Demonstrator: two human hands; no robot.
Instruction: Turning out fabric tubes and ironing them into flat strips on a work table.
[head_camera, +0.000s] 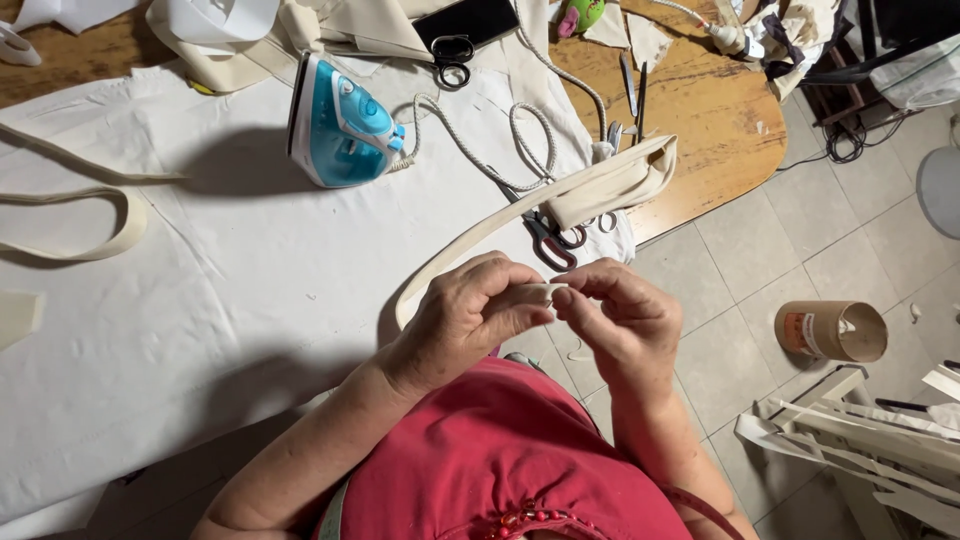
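My left hand (470, 315) and my right hand (620, 315) meet in front of my chest, both pinching one end of a long cream fabric strap (480, 235). The strap runs from my fingers up and to the right across the white cloth, ending in a folded part (620, 185) near the table's edge. Scissors (550, 238) lie partly under the strap, just beyond my fingers.
A teal and white iron (340, 125) stands on the white cloth-covered table (200, 300), its corded cable (520, 130) looping right. Another cream strap (90, 240) lies at left. A cardboard tube (830, 330) and white slats (860, 440) sit on the tiled floor.
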